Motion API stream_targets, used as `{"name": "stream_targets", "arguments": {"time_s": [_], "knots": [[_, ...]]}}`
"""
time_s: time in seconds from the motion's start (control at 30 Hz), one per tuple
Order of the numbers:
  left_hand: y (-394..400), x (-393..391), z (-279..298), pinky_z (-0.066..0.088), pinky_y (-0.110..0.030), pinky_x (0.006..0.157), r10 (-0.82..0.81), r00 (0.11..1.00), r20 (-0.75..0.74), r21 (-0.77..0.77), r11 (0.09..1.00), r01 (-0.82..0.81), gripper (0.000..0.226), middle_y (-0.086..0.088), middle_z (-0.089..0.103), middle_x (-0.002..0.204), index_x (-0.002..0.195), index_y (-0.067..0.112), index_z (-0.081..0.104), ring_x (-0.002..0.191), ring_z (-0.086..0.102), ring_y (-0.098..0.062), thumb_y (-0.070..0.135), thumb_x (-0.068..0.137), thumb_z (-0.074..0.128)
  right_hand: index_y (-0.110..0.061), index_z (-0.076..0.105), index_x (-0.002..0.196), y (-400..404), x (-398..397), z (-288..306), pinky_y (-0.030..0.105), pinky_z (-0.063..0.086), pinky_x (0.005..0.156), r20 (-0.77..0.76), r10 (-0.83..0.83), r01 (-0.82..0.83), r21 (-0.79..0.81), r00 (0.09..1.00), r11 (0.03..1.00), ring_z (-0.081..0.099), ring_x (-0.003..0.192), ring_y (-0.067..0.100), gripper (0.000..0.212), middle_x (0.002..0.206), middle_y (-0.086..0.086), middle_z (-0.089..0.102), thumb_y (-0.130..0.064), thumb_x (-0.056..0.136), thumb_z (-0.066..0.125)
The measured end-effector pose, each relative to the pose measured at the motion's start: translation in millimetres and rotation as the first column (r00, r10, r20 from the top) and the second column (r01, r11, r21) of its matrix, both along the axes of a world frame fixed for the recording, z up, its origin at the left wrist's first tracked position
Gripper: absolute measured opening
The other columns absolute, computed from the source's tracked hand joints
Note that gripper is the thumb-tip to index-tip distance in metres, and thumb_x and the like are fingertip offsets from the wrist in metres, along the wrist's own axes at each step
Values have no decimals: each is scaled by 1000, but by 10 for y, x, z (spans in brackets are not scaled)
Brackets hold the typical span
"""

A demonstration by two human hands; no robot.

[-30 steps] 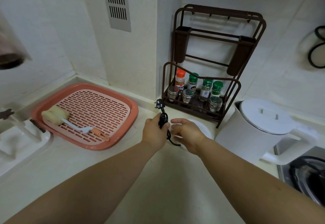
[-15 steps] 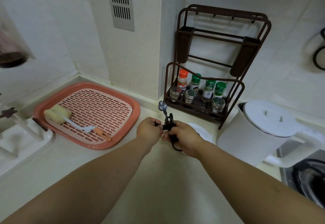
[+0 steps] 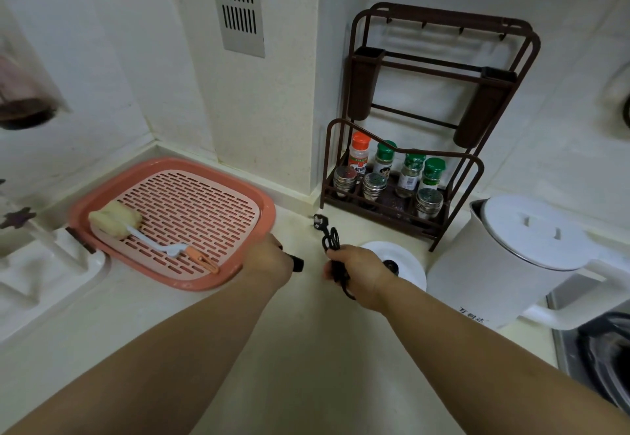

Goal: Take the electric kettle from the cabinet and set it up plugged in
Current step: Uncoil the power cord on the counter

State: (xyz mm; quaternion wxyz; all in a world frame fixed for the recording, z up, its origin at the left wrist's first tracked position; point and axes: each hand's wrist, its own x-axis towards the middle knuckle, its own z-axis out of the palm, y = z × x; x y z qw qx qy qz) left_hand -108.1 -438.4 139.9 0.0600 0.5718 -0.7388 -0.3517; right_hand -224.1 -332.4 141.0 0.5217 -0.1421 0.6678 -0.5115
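Note:
The white electric kettle [image 3: 504, 264] stands on the counter at the right, off its round white base [image 3: 405, 255], which lies just left of it. My right hand [image 3: 361, 272] is closed on the bundled black power cord [image 3: 332, 242] in front of the base; the plug [image 3: 320, 221] sticks up beyond my fingers. My left hand [image 3: 269, 260] is a little to the left, apart from the cord, with a small black strap-like piece [image 3: 296, 264] poking out of its closed fingers.
A pink drain tray [image 3: 254, 257] with a sponge brush [image 3: 117, 219] lies at the left. A brown spice rack [image 3: 439, 226] with jars stands in the corner behind the base. A white sink edge [image 3: 51, 274] is far left, a stove [image 3: 600, 352] far right.
My hands were together on the cord bundle; now the left hand has pulled away to the left with a small black piece, and the cord stays in my right hand.

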Motion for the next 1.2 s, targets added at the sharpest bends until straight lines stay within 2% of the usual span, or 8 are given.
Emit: {"name": "stream_targets", "arguments": {"time_s": [0.13,0.2,0.3,0.5,0.63,0.77,0.93,1.2], "knots": [[0,58,-88,42,-29,64,-34,994,108,25,999,32,25,1,43,64,62,12,42,78,52,-23,5,82,54,-12,55,82,-40,59,-150,25,37,66,-149,87,-83,33,985,996,50,65,18,15,68,6,57,-17,94,48],[-2,101,-95,40,-29,68,-20,996,82,34,999,18,6,-1,47,70,78,9,52,81,50,-23,7,84,52,-12,56,80,-82,64,-190,29,36,72,-186,106,-94,70,977,993,48,70,20,18,70,6,59,-21,94,48],[-26,161,-124,42,-31,77,-29,998,61,-7,1000,30,32,-10,57,95,117,5,57,97,58,-30,13,86,54,-13,59,80,-121,72,-202,28,37,73,-201,121,-101,108,972,989,51,71,20,20,76,7,61,-24,94,50],[76,50,-65,52,-37,87,-117,989,-89,-170,980,101,28,-21,65,110,109,-1,60,102,62,-36,10,86,49,-8,61,117,-23,-20,-141,31,46,88,-108,105,-97,81,989,992,58,102,27,38,114,12,63,1,83,49],[219,-122,-78,48,-29,76,-138,984,-116,20,990,141,40,-9,61,120,129,13,48,95,61,-25,23,91,48,-16,62,122,217,-305,-69,34,36,109,-498,-29,128,167,867,978,48,125,26,44,135,4,55,1,87,40],[304,-190,-150,49,-36,83,-174,982,-77,118,976,182,37,-14,59,117,125,10,46,105,59,-33,16,88,48,-22,50,135,473,-570,-157,36,34,110,-635,201,45,349,746,936,42,131,29,44,147,6,43,-12,93,43],[312,-220,-199,50,-37,77,-181,979,-88,61,980,187,37,-17,59,111,125,9,43,101,60,-36,4,88,44,-24,51,134,505,-598,-252,39,38,107,-718,456,-39,515,526,856,43,126,33,44,140,10,44,-16,91,46],[291,-290,-203,49,-33,88,-106,963,-250,-7,994,107,47,-15,61,120,138,21,39,107,60,-33,12,92,47,-12,69,92,810,-440,-175,27,50,72,-683,469,-19,555,561,832,64,90,21,18,99,6,70,-20,76,64]]}}
